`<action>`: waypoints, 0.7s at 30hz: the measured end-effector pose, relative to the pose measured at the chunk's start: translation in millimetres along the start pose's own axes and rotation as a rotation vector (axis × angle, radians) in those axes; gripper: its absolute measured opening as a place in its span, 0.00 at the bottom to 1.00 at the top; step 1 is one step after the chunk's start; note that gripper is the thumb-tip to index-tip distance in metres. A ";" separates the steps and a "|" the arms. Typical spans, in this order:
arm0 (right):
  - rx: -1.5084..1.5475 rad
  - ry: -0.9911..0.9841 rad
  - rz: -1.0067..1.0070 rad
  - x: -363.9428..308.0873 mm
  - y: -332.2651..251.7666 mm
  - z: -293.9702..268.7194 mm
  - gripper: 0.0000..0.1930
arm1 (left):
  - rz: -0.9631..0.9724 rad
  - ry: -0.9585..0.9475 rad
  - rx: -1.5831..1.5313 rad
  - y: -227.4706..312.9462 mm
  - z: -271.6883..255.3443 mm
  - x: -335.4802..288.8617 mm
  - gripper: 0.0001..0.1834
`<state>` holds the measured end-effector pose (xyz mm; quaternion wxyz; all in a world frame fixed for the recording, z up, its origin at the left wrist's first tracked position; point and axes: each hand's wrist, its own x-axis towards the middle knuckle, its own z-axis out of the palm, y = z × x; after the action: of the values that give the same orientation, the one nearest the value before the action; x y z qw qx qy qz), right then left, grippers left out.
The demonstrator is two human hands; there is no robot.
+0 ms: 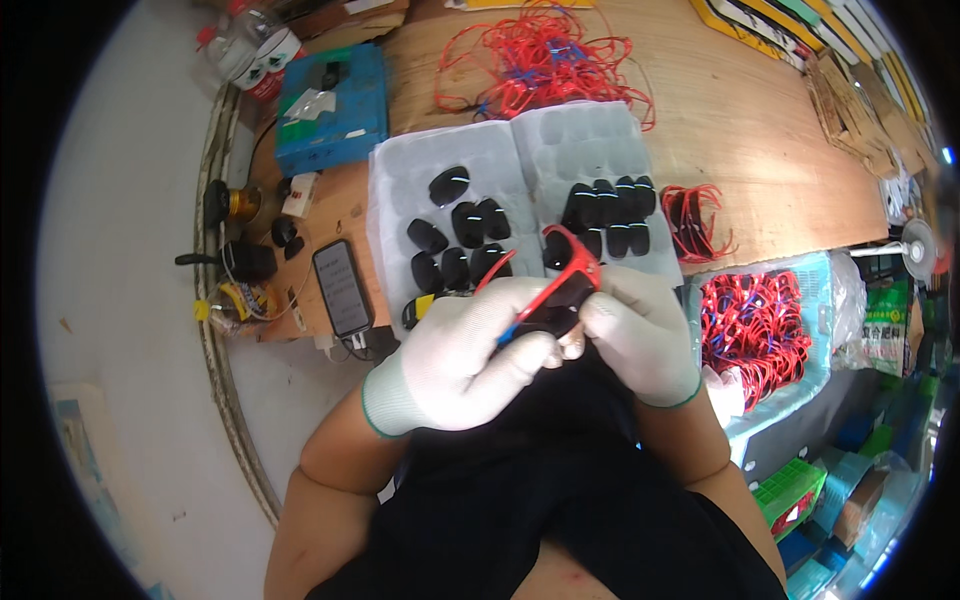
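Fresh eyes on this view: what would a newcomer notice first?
Probably the red frame, gripped by the gloved left hand and right hand near centre. Next, the red tangle beyond the white trays, and the blue basket of red frames at right. Dark lenses lie on the trays.

Red glasses frame (586, 263) with blue patch (508, 333) and dark lens (571, 296), white gloves (468, 345) with green cuffs (372, 405), black lenses (467, 224), whitish trays (450, 147), red-and-blue tangle (545, 62), light blue basket (823, 335), light brown tabletop (765, 130)

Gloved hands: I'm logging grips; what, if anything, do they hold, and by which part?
Red sunglasses: the left hand grips the lower-left end, the right hand the right end, by a dark lens.
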<state>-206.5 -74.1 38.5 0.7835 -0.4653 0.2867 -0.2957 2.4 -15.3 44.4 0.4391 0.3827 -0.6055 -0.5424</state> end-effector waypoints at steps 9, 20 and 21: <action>0.089 0.021 0.071 5.2 5.8 3.4 0.13 | -0.108 0.066 -0.047 -3.1 -4.5 -12.7 0.12; 0.168 0.036 0.140 5.8 25.9 2.3 0.12 | 0.010 0.033 0.337 -1.1 -10.6 -12.5 0.09; 0.072 0.040 0.104 5.3 21.2 5.3 0.10 | -0.008 0.072 0.303 -0.1 -8.3 -11.4 0.11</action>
<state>-194.9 -66.6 20.6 0.8082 -0.4151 0.3155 -0.2739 13.9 -7.3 43.2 0.3956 0.4659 -0.6627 -0.4327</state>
